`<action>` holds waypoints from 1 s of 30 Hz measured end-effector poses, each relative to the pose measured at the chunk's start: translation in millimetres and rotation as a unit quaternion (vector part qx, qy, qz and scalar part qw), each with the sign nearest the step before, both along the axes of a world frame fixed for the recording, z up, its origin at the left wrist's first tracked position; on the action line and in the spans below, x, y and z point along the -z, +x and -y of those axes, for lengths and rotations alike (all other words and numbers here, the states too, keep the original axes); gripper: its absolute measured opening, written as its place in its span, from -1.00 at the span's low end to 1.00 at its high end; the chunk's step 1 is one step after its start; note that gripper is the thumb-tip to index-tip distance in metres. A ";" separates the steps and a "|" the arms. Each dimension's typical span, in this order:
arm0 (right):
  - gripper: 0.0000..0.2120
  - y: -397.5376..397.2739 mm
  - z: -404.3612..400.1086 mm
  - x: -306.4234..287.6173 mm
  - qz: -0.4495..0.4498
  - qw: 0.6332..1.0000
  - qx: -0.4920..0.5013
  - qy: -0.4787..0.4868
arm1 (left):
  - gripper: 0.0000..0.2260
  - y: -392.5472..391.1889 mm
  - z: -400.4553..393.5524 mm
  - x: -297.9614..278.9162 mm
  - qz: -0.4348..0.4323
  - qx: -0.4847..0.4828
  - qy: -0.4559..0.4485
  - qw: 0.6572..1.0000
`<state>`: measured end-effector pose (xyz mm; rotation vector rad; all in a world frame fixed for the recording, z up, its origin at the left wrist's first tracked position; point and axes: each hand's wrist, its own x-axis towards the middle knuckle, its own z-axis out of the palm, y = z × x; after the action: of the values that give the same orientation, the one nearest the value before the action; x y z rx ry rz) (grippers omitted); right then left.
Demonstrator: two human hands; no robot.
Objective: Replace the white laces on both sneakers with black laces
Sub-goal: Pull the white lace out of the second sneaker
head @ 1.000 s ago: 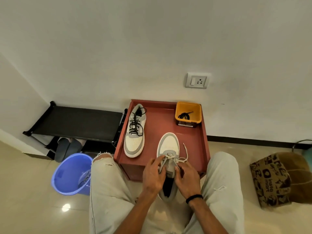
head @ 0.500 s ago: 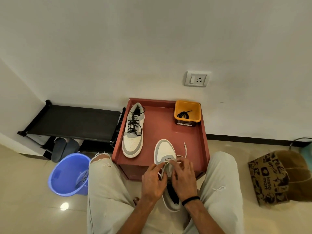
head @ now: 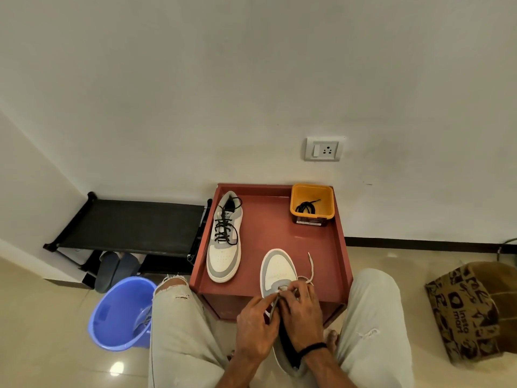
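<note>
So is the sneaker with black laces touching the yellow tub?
Apart. The head view shows bare red tray between the sneaker with black laces and the yellow tub.

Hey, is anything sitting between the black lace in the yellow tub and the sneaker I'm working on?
Nothing visible. Bare red tray lies between the black lace in the yellow tub and the near sneaker.

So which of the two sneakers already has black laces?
The far-left sneaker lying untouched on the red table; the sneaker under both hands still carries white lace.
</note>
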<state>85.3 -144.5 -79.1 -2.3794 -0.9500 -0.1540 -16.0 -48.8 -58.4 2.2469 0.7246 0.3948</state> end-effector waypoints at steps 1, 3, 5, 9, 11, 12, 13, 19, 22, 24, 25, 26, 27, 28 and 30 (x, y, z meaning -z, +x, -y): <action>-0.82 -0.3 0.0 0.0 -0.013 1.000 0.005 0.009 | -0.69 0.0 -0.9 -0.5 -0.001 -0.005 0.000 1.000; -0.85 -0.6 0.7 0.8 -0.050 0.998 0.024 0.039 | -0.70 0.6 -2.4 -1.4 -0.001 -0.011 0.000 1.000; -0.90 -2.8 2.0 -2.3 -0.085 0.992 0.040 0.084 | -0.70 0.9 -2.5 -1.8 -0.005 -0.014 -0.004 1.000; -0.87 -5.1 3.6 -17.4 -0.167 0.964 0.090 0.187 | -0.68 0.6 -1.4 -4.1 -0.017 -0.014 -0.004 1.000; -0.94 -1.0 6.2 -18.4 -0.188 0.948 0.129 0.220 | -0.67 1.2 -1.2 -3.6 -0.022 -0.013 -0.004 1.000; -0.91 1.0 7.1 -16.2 -0.192 0.947 0.139 0.217 | -0.67 1.2 -1.1 -2.8 -0.023 -0.013 -0.004 1.000; -0.85 1.8 7.7 -14.9 -0.188 0.951 0.135 0.203 | -0.67 1.3 -1.3 -2.3 -0.023 -0.014 -0.004 1.000; -0.70 -10.0 7.0 -12.4 -0.079 0.992 0.008 0.102 | -0.71 0.4 -1.5 -1.1 0.001 -0.017 -0.015 1.000; -0.77 -8.1 7.2 -4.9 -0.050 0.996 -0.016 0.076 | -0.72 1.1 -1.8 -0.4 0.004 -0.019 -0.015 1.000; -0.79 -5.9 7.4 -1.3 -0.030 0.998 -0.012 0.051 | -0.72 0.9 -2.0 1.5 0.008 -0.016 -0.010 1.000; -0.80 -5.4 7.3 -1.1 -0.022 0.999 -0.008 0.040 | -0.71 0.8 -2.1 1.6 0.011 -0.015 -0.009 1.000; -0.80 -4.8 6.9 -0.3 -0.012 0.999 -0.008 0.035 | -0.70 1.0 -2.6 2.0 0.013 -0.015 -0.008 1.000; -0.80 -4.9 6.2 -1.5 -0.003 1.000 -0.006 0.031 | -0.70 1.0 -3.2 2.4 0.015 -0.015 -0.008 1.000; -0.80 -4.8 5.6 -1.5 0.004 1.000 -0.008 0.030 | -0.70 1.3 -3.4 2.7 0.016 -0.016 -0.010 1.000; -0.81 -5.2 5.0 -4.1 0.016 0.999 -0.013 0.031 | -0.70 1.4 -3.2 2.7 0.015 -0.016 -0.015 1.000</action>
<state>80.2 -149.5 -75.1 -2.3134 -0.9773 -0.2099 -14.5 -45.7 -61.1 2.1986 0.7479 0.4284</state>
